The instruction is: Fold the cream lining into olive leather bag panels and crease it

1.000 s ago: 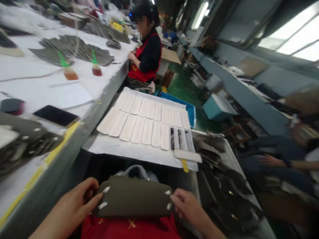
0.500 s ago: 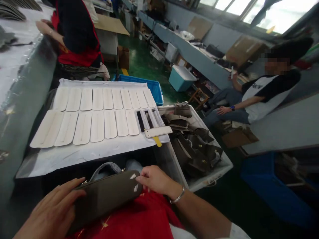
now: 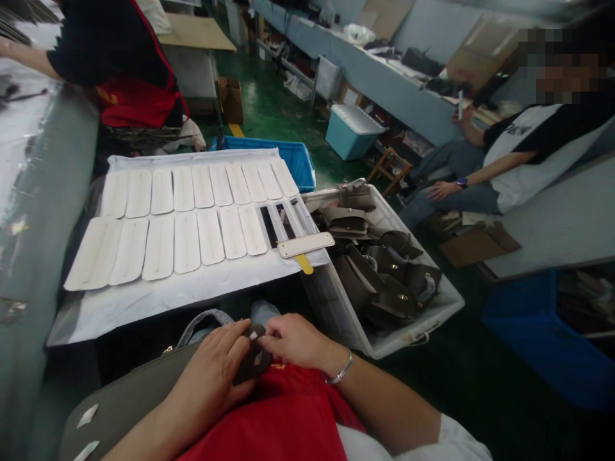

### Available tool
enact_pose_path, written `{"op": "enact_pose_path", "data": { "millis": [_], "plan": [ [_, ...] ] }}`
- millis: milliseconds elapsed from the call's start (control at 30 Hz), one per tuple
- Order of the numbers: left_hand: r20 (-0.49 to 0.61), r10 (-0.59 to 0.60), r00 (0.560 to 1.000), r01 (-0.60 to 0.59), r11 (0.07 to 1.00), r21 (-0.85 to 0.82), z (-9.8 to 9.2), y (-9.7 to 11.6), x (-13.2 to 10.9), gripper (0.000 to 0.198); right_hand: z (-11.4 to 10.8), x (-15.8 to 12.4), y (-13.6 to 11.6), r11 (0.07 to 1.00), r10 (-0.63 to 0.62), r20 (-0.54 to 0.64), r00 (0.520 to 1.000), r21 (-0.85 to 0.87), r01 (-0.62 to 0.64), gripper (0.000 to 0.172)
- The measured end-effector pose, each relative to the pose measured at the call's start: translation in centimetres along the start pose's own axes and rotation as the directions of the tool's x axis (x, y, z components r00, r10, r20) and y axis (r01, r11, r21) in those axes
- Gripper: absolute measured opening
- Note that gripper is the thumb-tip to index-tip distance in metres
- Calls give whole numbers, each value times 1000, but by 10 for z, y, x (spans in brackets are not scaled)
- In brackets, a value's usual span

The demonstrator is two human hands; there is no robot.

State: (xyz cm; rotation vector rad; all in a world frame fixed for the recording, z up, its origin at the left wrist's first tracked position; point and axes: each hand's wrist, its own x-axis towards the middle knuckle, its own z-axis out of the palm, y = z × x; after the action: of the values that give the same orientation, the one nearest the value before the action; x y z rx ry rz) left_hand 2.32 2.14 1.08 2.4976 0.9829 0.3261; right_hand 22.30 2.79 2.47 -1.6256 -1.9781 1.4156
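Note:
A dark olive-grey handbag lies across my lap on the red apron. Small white tabs stick up near its left end, and others show at the right end between my hands. My left hand wraps over the bag close to that right end, fingers curled on it. At the rounded end, my right hand pinches with thumb and forefinger beside a white tab; whatever is between those fingertips is too small to make out. Behind the bag, a wrapped pale handle arches up.
Ahead, a white-covered board carries rows of cream strips and one strip with studs. To its right stands a white crate of olive bags. One person works at the left table; another sits at right.
My left hand has slid right along the bag towards my right hand, baring the tabs at the left end. My right hand stays at the right end, fingers now more tightly curled.

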Motion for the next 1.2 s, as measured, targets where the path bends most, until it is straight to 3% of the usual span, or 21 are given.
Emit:
{"op": "enact_pose_path", "data": {
  "millis": [300,467,600,733,900,1067,1200],
  "plan": [
    [-8,-7,1000,7,1000,-11,4,0,5,27,2,4,3,1000,31,-39,999,3,-31,17],
    [-50,2,999,-2,1000,-16,6,-2,5,42,0,3,0,999,41,-40,998,-17,-42,15],
    [-56,2,998,-2,1000,-5,5,-1,7,53,2,5,5,999,35,-30,999,-21,-36,19],
    [-60,3,998,-4,1000,-12,2,0,7,52,4,7,13,999,49,-41,998,-1,-49,24],
    [-46,24,999,-25,1000,-11,3,-2,6,53,8,7,20,982,121,13,993,143,-122,34],
    [-47,17,999,-18,999,-26,4,-1,6,53,19,11,30,847,181,199,963,467,-256,41],
    [-69,-40,997,44,998,55,7,-2,-1,76,23,11,34,863,178,182,967,444,-242,39]
  ]
}}
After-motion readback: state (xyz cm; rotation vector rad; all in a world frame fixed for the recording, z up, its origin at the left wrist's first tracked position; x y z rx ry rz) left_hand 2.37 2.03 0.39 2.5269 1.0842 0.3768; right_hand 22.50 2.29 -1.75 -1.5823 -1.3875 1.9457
